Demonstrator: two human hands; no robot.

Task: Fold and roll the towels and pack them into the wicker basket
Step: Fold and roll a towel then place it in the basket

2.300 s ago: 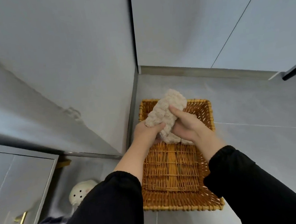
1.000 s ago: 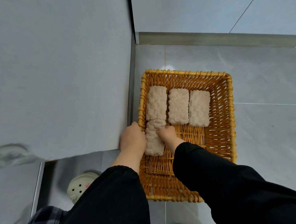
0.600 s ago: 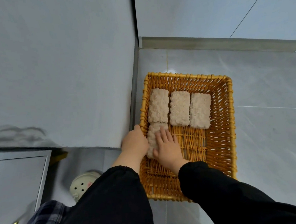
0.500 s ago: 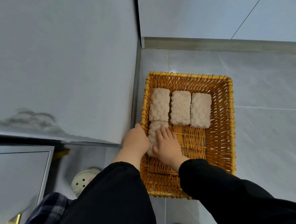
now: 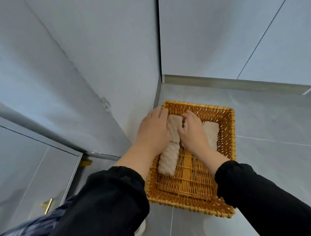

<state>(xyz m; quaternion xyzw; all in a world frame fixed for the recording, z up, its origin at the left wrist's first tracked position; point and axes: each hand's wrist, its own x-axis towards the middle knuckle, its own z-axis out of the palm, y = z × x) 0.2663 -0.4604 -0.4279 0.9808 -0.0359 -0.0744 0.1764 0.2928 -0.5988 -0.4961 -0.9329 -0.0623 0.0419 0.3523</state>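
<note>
1. You're reaching both arms down into the rectangular honey-yellow wicker basket (image 5: 229,148), which sits on the grey tiled floor (image 5: 275,125) right against the pale grey wall panel (image 5: 107,65).
2. Your left hand (image 5: 153,131) lies broad and flat with its fingers fairly straight. It runs along the basket's left wall and presses the side of the far-left roll (image 5: 174,122), a beige, nubbly towel wound into a short log.
3. Your right hand (image 5: 192,131) has its fingers bent down over the far row, with the thumb against that same roll. I cannot tell whether it pinches cloth or only pushes, and whatever lies under the palm is hidden.
4. Here's the relation that matters: the far-left roll sits between your two hands, with its long axis running away from you. The near roll (image 5: 168,160), of the same beige towelling, lies end to end with it on your side, hugging the left wall at a slight angle. Your left hand is the closer one to it.
5. The right-hand roll (image 5: 212,133) peeks out beyond your right hand, parallel to the others.
6. Woven bottom shows to the right of the near roll. I'd judge that the next towel belongs there, laid along the same axis.
</note>
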